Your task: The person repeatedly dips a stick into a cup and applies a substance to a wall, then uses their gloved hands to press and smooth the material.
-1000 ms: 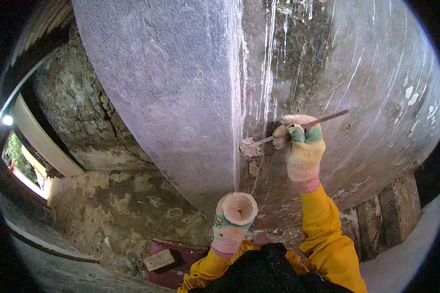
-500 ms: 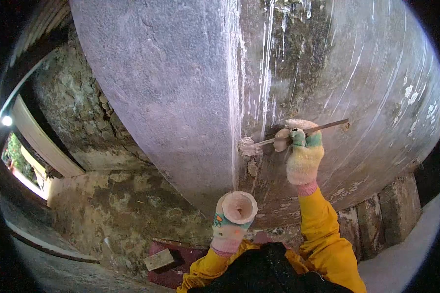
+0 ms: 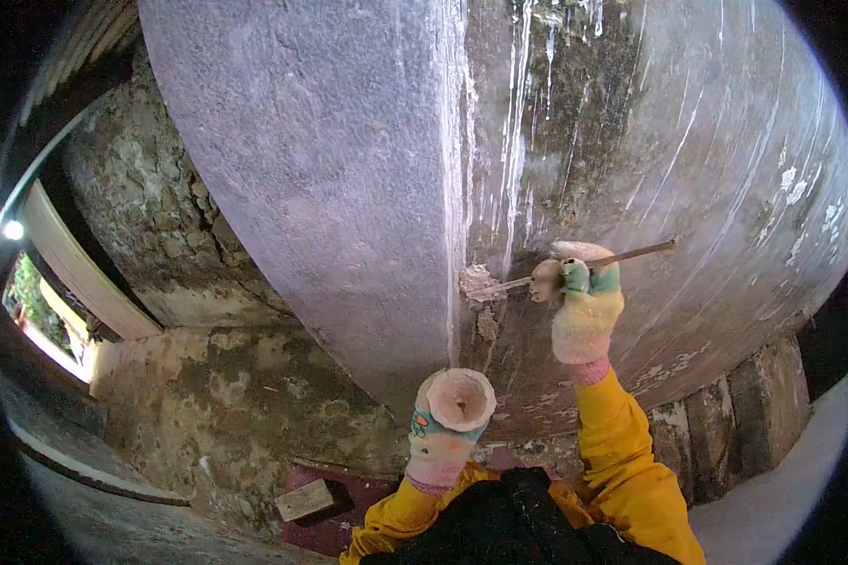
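My left hand (image 3: 439, 445), in a pale knitted glove, is closed around a small whitish bowl (image 3: 436, 399) tilted so that its inside faces me; a dark spot shows at the bottom. My gloved right hand (image 3: 589, 315) grips a thin, long spatula-like tool (image 3: 643, 250) by its middle. One end points right, away from the wall's seam. The other end touches or lies just over a rough patch of pale plaster (image 3: 479, 282) beside the seam. The glove's fingertips are coated in pale material.
A large curved wall (image 3: 330, 169) fills the view, blue-grey on the left and stained with white drips on the right. Below left, a wooden block (image 3: 304, 501) lies on a dark red board (image 3: 311, 537). A bright opening (image 3: 42, 311) is at far left.
My right hand has shifted slightly down, and the tool's working end has dropped a little over the plaster patch. My left hand and the bowl stay almost still.
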### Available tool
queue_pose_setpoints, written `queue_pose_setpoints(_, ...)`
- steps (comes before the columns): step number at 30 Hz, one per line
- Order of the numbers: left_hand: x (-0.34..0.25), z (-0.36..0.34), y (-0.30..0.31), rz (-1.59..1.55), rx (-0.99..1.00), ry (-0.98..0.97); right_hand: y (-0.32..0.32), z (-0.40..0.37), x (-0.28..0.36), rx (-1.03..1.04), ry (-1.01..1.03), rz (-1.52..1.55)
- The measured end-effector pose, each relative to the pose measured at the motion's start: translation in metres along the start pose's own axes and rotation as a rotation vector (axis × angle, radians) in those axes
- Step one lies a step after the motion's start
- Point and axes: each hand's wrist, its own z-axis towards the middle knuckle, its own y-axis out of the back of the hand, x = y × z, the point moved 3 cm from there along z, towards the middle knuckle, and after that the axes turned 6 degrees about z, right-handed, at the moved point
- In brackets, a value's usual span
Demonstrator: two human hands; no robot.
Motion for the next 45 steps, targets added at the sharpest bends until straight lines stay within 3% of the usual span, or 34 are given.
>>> queue_pose_setpoints(1, 0.002, 0.000, -0.001, -0.119, -0.011, 0.029, -0.001, -0.001, -0.001, 0.011, -0.007, -0.030)
queue_pose_setpoints(5, -0.008, 0.001, -0.002, -0.010, -0.196, -0.103, 0.000, -0.004, 0.001, -0.023, 0.030, -0.038)
queue_pose_setpoints(8, -0.007, 0.001, -0.004, -0.260, -0.171, 0.061, 0.006, -0.002, -0.002, -0.061, 0.088, -0.086)
queue_pose_setpoints(10, 0.003, 0.002, -0.002, 0.079, -0.119, -0.144, 0.005, -0.003, -0.006, 0.006, 0.035, -0.051)
queue_pose_setpoints(14, -0.002, 0.001, 0.000, 0.097, -0.124, -0.178, 0.007, -0.004, -0.005, -0.037, 0.061, -0.013)
queue_pose_setpoints(16, -0.010, 0.000, -0.005, -0.363, -0.113, 0.083, 0.007, -0.003, -0.005, -0.025, 0.047, -0.036)
queue_pose_setpoints(20, 0.001, 0.000, -0.001, -0.238, -0.121, 0.012, 0.006, -0.006, -0.006, -0.034, 0.062, -0.102)
queue_pose_setpoints(22, 0.009, 0.000, 0.002, 0.234, -0.115, -0.184, 0.008, -0.007, -0.004, -0.031, 0.076, 0.016)
queue_pose_setpoints(28, 0.005, 0.001, -0.001, -0.003, -0.098, -0.105, 0.005, -0.005, -0.006, -0.048, 0.070, -0.005)
queue_pose_setpoints(32, 0.003, -0.002, -0.003, 0.063, -0.191, -0.097, 0.003, 0.000, -0.006, -0.003, 0.054, 0.040)
queue_pose_setpoints(35, 0.006, -0.001, -0.002, -0.044, -0.157, -0.060, 0.001, 0.002, -0.004, 0.010, 0.106, 0.091)
queue_pose_setpoints(38, 0.009, -0.003, -0.001, -0.003, 0.006, -0.022, -0.001, 0.002, -0.004, 0.019, 0.069, 0.041)
queue_pose_setpoints(41, 0.011, -0.001, -0.002, 0.047, -0.015, -0.040, -0.002, 0.003, -0.004, -0.036, 0.151, 0.020)
queue_pose_setpoints(43, 0.005, -0.002, -0.003, -0.002, -0.181, -0.061, -0.005, 0.002, 0.002, 0.030, 0.152, -0.059)
queue_pose_setpoints(45, 0.004, -0.001, -0.004, -0.054, -0.131, -0.027, -0.002, 0.001, 0.005, 0.006, 0.173, -0.109)
